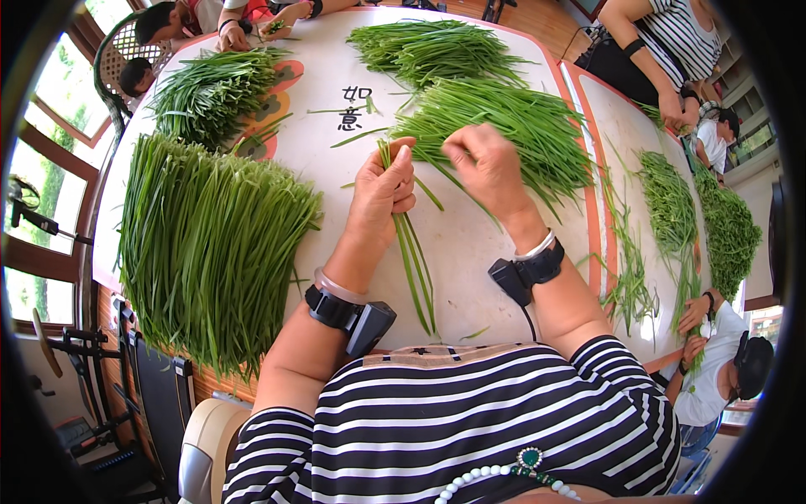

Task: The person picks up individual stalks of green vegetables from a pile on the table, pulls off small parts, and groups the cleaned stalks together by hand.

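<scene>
A few long garlic chives [412,269] hang down from my left hand [382,195], which is closed round them near their upper ends, thumb on top. To its right my right hand [491,170] is raised with its fingers curled in; whatever they may pinch is hidden. Just behind my right hand spreads a loose heap of garlic chives [512,126]. On the left lies a large, neatly lined-up stack of garlic chives [210,252], its cut ends level at the far side. Single chive blades lie scattered between the hands and the heap.
The white table [336,151] carries another lined-up pile of chives [214,97] at the far left and a heap [437,49] at the back. A second table on the right holds more greens [667,202]. Several people work around both tables. A chair [210,437] stands at my lower left.
</scene>
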Tool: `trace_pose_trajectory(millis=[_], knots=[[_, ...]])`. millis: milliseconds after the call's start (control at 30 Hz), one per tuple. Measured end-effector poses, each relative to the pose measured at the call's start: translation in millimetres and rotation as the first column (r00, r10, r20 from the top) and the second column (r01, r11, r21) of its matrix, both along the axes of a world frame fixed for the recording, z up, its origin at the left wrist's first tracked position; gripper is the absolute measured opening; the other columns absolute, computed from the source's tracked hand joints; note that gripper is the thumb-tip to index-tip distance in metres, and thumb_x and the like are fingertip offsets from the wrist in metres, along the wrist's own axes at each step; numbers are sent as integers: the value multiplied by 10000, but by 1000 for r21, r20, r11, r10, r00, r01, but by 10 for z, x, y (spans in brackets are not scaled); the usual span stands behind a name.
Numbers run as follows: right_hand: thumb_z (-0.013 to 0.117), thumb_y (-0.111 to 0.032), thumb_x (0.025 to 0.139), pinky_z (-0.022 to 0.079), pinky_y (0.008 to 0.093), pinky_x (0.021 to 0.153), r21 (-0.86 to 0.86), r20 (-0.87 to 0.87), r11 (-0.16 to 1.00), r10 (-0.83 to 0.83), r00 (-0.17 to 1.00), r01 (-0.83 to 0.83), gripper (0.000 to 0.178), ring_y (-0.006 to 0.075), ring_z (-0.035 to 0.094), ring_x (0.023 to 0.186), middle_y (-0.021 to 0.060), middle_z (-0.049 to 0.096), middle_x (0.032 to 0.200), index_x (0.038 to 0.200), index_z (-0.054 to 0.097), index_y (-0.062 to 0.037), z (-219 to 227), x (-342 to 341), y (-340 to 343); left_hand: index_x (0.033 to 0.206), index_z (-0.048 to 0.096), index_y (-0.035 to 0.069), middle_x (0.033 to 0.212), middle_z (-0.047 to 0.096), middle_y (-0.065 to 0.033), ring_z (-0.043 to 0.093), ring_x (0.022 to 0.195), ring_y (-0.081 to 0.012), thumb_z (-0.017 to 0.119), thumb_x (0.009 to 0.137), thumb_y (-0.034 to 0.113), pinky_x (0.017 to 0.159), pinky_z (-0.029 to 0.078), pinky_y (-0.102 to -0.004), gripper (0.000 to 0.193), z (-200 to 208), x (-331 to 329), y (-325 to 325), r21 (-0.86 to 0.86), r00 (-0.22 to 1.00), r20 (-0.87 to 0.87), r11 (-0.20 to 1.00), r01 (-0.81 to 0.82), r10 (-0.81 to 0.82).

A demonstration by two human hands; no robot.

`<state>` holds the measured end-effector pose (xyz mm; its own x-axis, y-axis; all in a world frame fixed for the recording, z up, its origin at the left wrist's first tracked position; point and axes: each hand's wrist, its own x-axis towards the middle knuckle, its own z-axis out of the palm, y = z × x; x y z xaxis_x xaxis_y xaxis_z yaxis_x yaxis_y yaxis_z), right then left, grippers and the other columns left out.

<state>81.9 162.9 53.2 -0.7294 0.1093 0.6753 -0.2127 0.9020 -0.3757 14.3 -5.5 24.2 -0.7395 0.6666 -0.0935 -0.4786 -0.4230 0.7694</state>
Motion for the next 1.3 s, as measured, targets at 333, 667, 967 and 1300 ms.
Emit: trace_pose_trajectory(millis=[333,667,967,1300], knots=[[700,-142,835,475,384,566,122,180,992,-53,982,31,118,297,612,653,91,629,803,806,634,-48,-239,24,-73,805,486,121,707,462,26,407,606,-86,528,1005,358,531,350,-214,313,-32,-73,-22,32,973,136,981,-193,187],[711,-64,809,438,299,535,-441,268,893,221,938,-84,98,169,524,575,84,583,702,785,629,-17,-58,37,-200,922,603,69,669,426,59,290,474,-27,592,982,262,416,219,-197,203,-37,-40,-13,-13,990,102,996,-94,94],[711,-147,815,505,390,614,79,247,996,-60,967,41,108,300,625,735,83,609,827,853,635,-80,-237,24,-58,764,461,120,715,443,16,361,526,-81,505,1008,380,470,328,-215,359,-3,-170,-91,-113,932,78,932,-345,354],[700,-127,802,520,389,632,246,181,964,-148,972,101,147,281,630,772,67,578,855,922,616,-111,-251,-28,-47,886,504,82,681,474,2,378,502,-85,484,1020,290,462,378,-240,247,-28,-87,-53,-124,966,86,965,-231,242]])
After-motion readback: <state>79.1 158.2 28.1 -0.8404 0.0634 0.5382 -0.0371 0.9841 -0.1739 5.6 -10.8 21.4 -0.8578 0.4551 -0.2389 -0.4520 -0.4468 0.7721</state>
